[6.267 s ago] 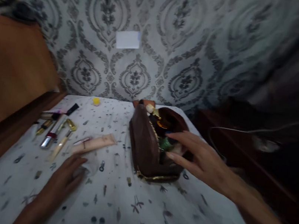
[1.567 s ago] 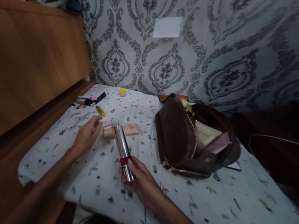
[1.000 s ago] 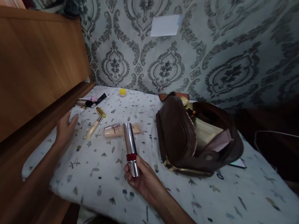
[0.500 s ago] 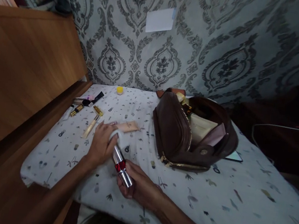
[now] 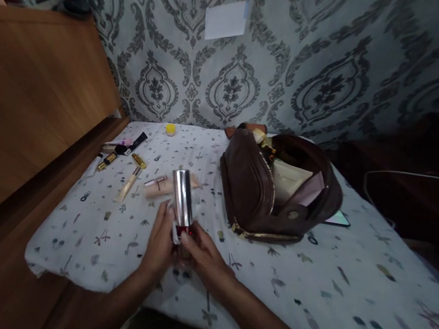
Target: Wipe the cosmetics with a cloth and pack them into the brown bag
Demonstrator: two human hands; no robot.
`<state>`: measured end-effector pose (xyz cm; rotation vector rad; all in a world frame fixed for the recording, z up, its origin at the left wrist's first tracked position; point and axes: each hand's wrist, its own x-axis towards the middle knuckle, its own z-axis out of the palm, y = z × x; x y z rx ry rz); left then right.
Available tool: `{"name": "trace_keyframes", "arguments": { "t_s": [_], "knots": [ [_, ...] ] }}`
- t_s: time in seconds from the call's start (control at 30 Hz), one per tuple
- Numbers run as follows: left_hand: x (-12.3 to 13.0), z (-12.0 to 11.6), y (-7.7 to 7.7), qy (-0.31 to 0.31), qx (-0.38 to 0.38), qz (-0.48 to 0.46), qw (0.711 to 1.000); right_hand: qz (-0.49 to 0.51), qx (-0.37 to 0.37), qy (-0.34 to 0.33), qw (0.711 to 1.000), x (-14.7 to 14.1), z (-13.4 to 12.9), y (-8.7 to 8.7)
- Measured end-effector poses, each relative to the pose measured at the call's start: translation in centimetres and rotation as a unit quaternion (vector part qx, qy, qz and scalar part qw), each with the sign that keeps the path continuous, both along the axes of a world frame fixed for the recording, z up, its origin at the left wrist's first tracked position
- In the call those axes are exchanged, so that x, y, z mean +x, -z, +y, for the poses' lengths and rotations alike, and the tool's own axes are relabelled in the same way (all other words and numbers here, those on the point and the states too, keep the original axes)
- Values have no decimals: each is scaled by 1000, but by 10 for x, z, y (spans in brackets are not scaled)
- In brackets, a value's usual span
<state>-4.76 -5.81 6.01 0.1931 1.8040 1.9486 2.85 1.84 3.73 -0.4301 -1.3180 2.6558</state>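
My right hand is closed around the lower part of a shiny silver cosmetic tube with a red band. The tube stands nearly upright, its silver upper part free above my fingers. My left hand is curled against the tube's left side, with a white wipe pressed between its fingers and the tube. Much of the wipe is hidden by the fingers. Just behind the hands, a beige squeeze tube lies on the patterned sheet.
A brown handbag stands unzipped at the right, packed with pouches. Several small cosmetics, among them a gold tube and a slim beige tube, lie at the left. Farther back sits a yellow-lidded jar. A wooden panel borders the left side.
The silver tube has swung from slanting down to the right to nearly upright. My left hand has moved from its upper end down toward the red band, and the wipe with it.
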Motion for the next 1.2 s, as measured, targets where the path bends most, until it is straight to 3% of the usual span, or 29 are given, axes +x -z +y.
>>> {"name": "trace_keyframes", "arguments": {
  "t_s": [0.1,0.2,0.3,0.47,0.6,0.77,0.87,1.03,1.2],
  "knots": [
    [13,-8,9,54,-46,77,994,-19,45,46,998,1,3,0],
    [10,-11,10,87,-64,94,990,-24,111,44,993,4,5,0],
    [3,-11,6,82,-67,153,983,-16,186,48,981,6,6,1],
    [1,-16,1,66,-64,213,973,-14,182,58,981,9,6,-1],
    [10,-24,7,66,-73,250,963,34,234,50,970,8,11,-4],
    [14,-30,12,135,-72,361,920,45,343,88,934,7,13,1],
    [1,-28,5,129,-73,399,905,46,375,83,922,7,11,6],
    [-37,-21,-15,52,-56,369,926,10,375,43,926,7,8,10],
    [-45,-12,-15,-11,33,139,990,67,283,-22,956,9,7,3]
  ]
}}
